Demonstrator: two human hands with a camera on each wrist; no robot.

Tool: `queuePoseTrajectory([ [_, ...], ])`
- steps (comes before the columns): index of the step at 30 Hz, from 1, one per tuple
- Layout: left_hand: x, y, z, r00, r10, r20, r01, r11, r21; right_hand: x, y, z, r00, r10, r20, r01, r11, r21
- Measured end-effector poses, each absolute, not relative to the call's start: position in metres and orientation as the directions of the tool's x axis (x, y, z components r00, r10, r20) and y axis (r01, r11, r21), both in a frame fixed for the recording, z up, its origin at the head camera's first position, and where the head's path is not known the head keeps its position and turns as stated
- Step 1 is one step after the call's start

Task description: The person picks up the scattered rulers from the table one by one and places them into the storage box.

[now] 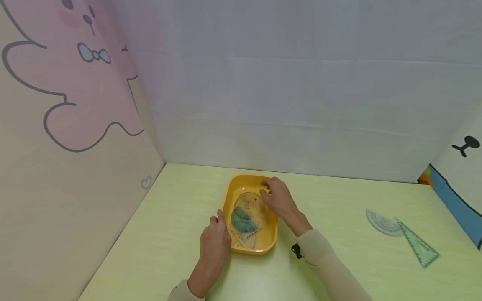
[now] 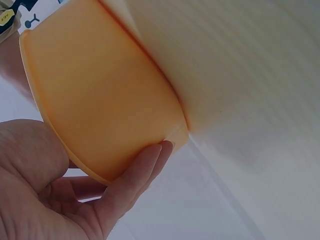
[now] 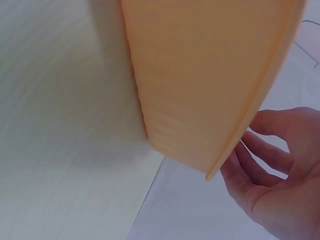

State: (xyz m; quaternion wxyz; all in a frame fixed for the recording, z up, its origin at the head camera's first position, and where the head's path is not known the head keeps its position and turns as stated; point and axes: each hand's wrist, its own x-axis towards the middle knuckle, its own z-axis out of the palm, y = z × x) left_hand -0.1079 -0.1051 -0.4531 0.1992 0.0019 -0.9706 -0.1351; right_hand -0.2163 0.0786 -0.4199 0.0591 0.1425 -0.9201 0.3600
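A yellow plastic basin (image 1: 254,251) stands on the table, holding a teal protractor (image 1: 241,222) and several clear plastic drawing tools. Among these, a clear round protractor (image 1: 246,200) lies toward the far end and another clear protractor (image 1: 247,241) toward the near end. My left hand (image 1: 215,242) grips the basin's left side; in the left wrist view two fingers (image 2: 145,162) press its outer wall. Over the right rim reaches my right hand (image 1: 278,198), its bent fingers spread above the inside with nothing visible between them. The right wrist view hides those fingertips behind the basin wall (image 3: 200,85).
To the right on the pale green table (image 1: 339,267) lie a clear protractor (image 1: 384,223) and a green triangular ruler (image 1: 418,244), their ends close together. A white cloth wall (image 1: 301,104) rises behind the table, with a printed wall (image 1: 94,113) at the left.
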Motion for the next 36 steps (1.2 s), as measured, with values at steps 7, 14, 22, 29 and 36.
queuePoseTrajectory([
  [7,-0.108,-0.105,-0.452,-0.924,-0.059,0.378,0.045,0.964,0.261,-0.217,0.093,-0.423,-0.935,-0.209,0.287,-0.352,0.653,-0.671],
  [14,-0.109,-0.106,-0.453,-0.926,-0.062,0.372,0.039,0.965,0.258,-0.216,0.109,-0.422,-0.930,-0.154,0.334,-0.357,0.598,-0.717],
  [22,-0.108,-0.106,-0.451,-0.936,-0.074,0.345,0.018,0.966,0.257,-0.212,0.123,-0.423,-0.929,-0.134,0.345,-0.356,0.583,-0.731],
  [29,-0.107,-0.106,-0.451,-0.935,-0.070,0.348,0.025,0.965,0.262,-0.208,0.137,-0.426,-0.933,-0.115,0.341,-0.342,0.578,-0.741],
  [36,-0.108,-0.105,-0.452,-0.935,-0.070,0.348,0.030,0.961,0.276,-0.204,0.148,-0.426,-0.938,-0.091,0.336,-0.324,0.580,-0.747],
])
